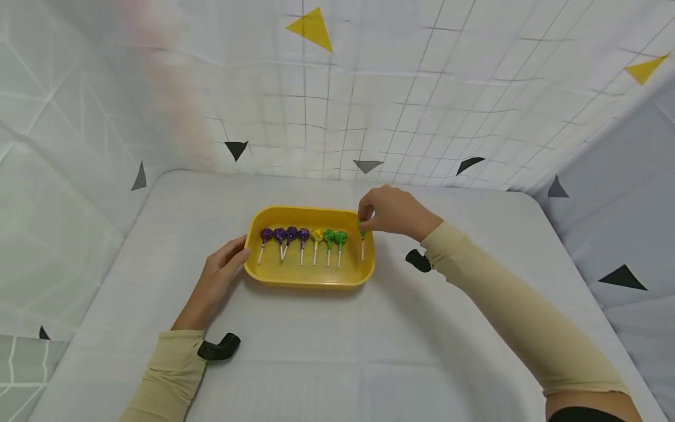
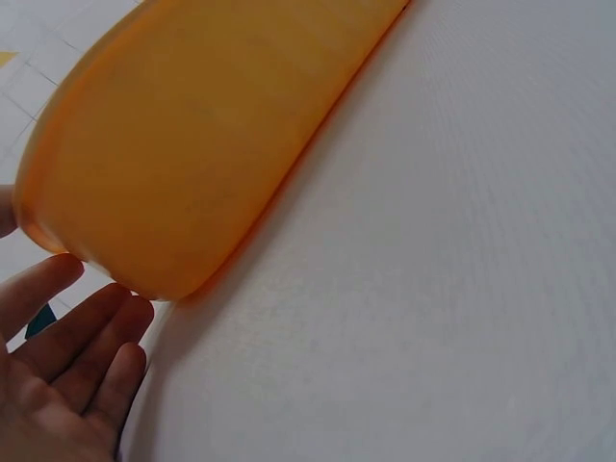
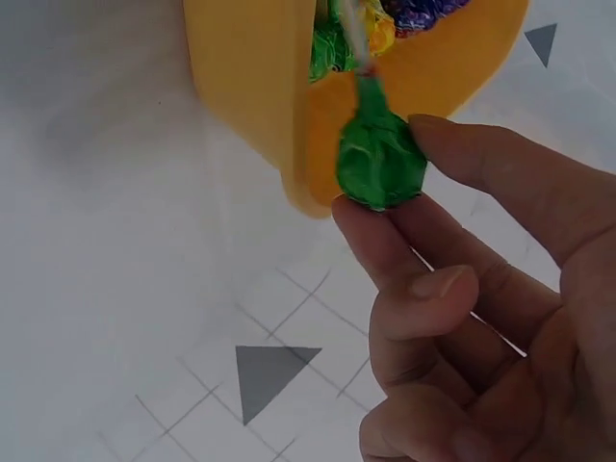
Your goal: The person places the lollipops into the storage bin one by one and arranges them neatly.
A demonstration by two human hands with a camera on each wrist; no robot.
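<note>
A yellow tray (image 1: 306,282) lies on the white table with a row of wrapped lollipops in it. From the left come purple lollipops (image 1: 292,233), then a yellow lollipop (image 1: 316,235) and two green lollipops (image 1: 340,237), sticks toward me. My right hand (image 1: 398,211) pinches another green lollipop (image 3: 380,159) by its wrapped head between thumb and fingers. Its white stick points toward me over the tray's right end. At the left end, my left hand (image 1: 224,269) holds the tray, thumb at the rim and fingertips (image 2: 65,268) against the outer wall.
White cloth walls with grid lines surround the table (image 1: 295,363) at the back and sides. Black triangles (image 1: 623,278) and yellow triangles (image 1: 312,29) mark the walls. A black wrist camera (image 1: 220,347) sits at my left sleeve, another black camera (image 1: 418,261) at my right.
</note>
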